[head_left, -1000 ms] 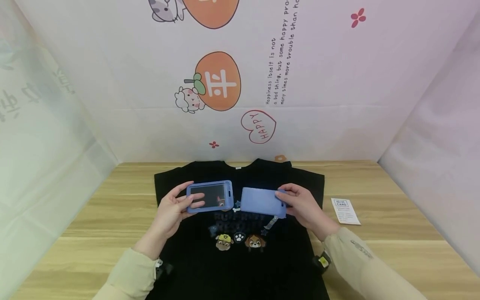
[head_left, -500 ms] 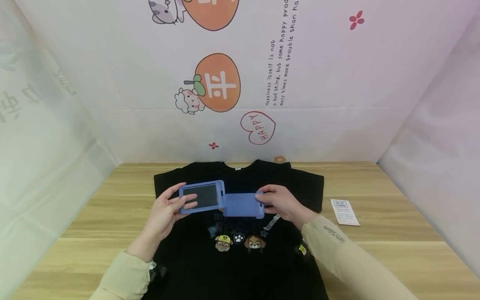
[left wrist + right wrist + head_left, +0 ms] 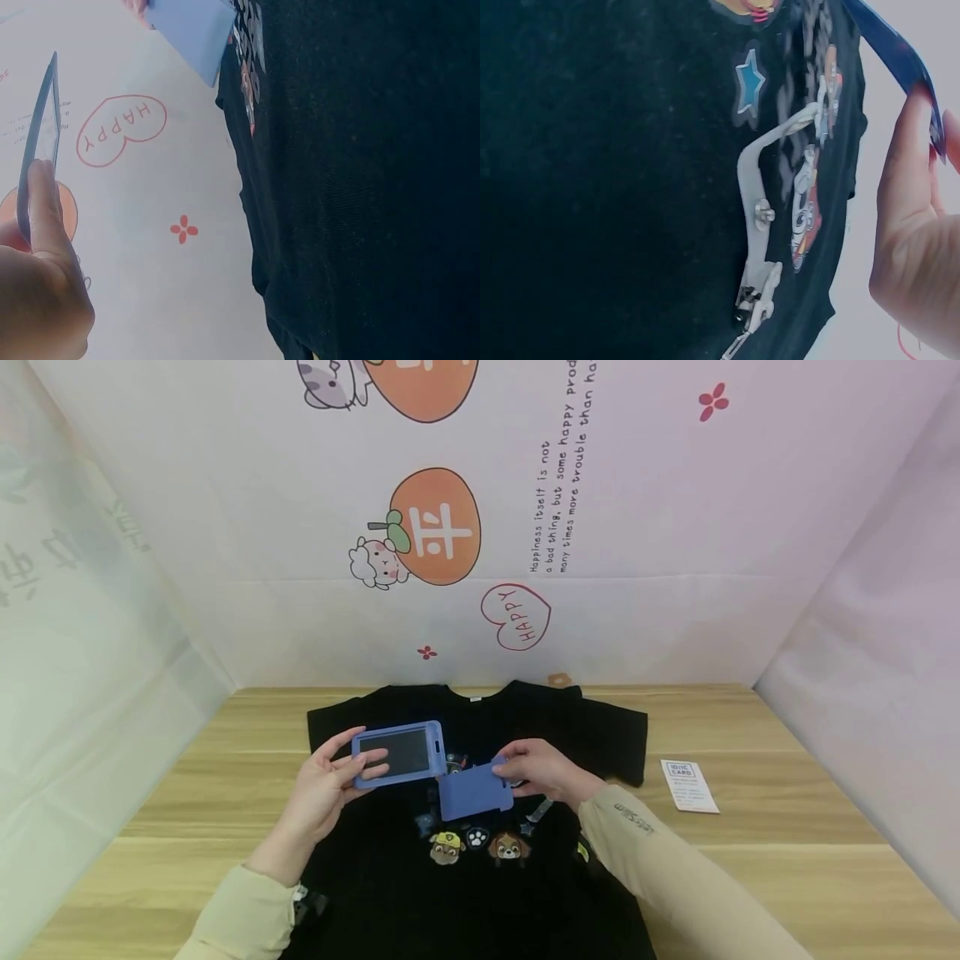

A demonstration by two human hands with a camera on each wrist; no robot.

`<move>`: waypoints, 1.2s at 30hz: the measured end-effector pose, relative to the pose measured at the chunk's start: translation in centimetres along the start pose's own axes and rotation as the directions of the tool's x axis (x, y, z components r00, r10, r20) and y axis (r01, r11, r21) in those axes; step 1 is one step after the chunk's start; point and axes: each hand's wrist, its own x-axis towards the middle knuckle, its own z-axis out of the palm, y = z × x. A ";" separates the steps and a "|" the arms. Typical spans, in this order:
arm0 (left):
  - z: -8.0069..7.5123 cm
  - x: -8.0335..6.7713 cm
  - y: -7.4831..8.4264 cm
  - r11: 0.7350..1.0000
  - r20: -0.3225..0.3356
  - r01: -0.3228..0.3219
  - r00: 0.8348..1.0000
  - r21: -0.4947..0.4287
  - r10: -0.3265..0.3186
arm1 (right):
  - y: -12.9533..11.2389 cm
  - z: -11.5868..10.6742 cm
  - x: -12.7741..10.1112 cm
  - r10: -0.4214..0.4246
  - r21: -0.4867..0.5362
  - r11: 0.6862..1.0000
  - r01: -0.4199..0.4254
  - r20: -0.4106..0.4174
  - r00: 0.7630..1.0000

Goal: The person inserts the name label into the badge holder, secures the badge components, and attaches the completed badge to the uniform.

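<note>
My left hand (image 3: pixel 318 789) grips the left end of a blue badge holder frame (image 3: pixel 407 752) with a dark-looking window; two fingertips show within the window. Lower and to the right, my right hand (image 3: pixel 543 770) pinches the slotted right end of a flat blue badge holder cover (image 3: pixel 472 793). The cover's upper left corner overlaps the frame's lower right corner in the head view. In the left wrist view the frame (image 3: pixel 36 142) is seen edge-on, and the cover (image 3: pixel 193 34) tilts above the shirt. The right wrist view shows my thumb and fingers (image 3: pixel 907 165) around the cover's end.
A black T-shirt (image 3: pixel 465 910) with cartoon dog prints lies spread on the wooden table (image 3: pixel 765 860). On it lies a pale strap with a snap and metal clip (image 3: pixel 754 202). A white printed card (image 3: pixel 688 785) lies at the right. White printed cloth (image 3: pixel 637 627) hangs behind.
My right hand has moved left and down with the cover, from beside the frame to just below its right corner, tilting it. My left hand and the frame have shifted slightly left.
</note>
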 end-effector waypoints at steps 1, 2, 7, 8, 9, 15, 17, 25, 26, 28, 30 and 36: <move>0.0 -0.1 0.0 1.000 0.000 0.003 1.000 -0.002 -0.003 | 0.1 0.1 0.1 0.002 -0.008 1.000 -0.002 0.006 1.000; 0.1 -0.1 0.0 1.000 -0.001 0.004 1.000 -0.005 -0.004 | 0.2 0.2 0.3 0.002 -0.017 1.000 -0.002 0.011 1.000; 0.2 -0.1 0.0 1.000 0.004 0.006 1.000 -0.006 -0.006 | 0.6 0.8 0.8 0.026 -0.022 0.999 -0.026 0.012 1.000; 0.2 -0.1 0.0 1.000 0.004 0.007 1.000 -0.004 -0.007 | 0.7 0.9 0.9 0.032 -0.021 0.999 -0.032 0.007 0.999; 0.3 -0.1 0.0 1.000 0.005 0.008 1.000 -0.004 -0.008 | 0.7 1.0 0.9 0.040 -0.019 0.999 -0.040 -0.001 0.999; 0.4 0.0 -0.3 1.000 0.007 0.022 1.000 -0.009 -0.022 | 0.9 1.0 1.1 0.058 -0.049 0.997 -0.058 -0.013 0.998; 0.4 0.0 -0.4 1.000 0.010 0.024 1.000 -0.007 -0.024 | 0.9 0.9 1.1 0.063 -0.052 0.997 -0.064 -0.015 0.998; 0.6 0.1 -0.6 1.000 0.012 0.023 1.000 0.009 -0.024 | 1.0 0.2 1.0 0.045 -0.051 0.998 -0.044 0.007 0.999; 0.6 0.1 -0.6 1.000 0.014 0.024 1.000 0.010 -0.024 | 1.0 0.1 0.9 0.038 -0.056 0.998 -0.037 0.017 0.999; 0.7 0.1 -0.6 1.000 0.015 0.026 1.000 0.010 -0.026 | 1.0 -0.2 0.8 0.027 -0.069 0.997 -0.024 0.044 0.999; 0.8 0.2 -0.6 1.000 0.016 0.027 0.999 0.008 -0.027 | 0.9 -0.4 0.7 0.023 -0.080 0.997 -0.018 0.064 0.998; 1.0 0.2 -0.6 0.999 0.016 0.035 0.999 0.011 -0.035 | 0.7 -1.0 0.5 0.021 -0.096 0.995 -0.012 0.093 0.995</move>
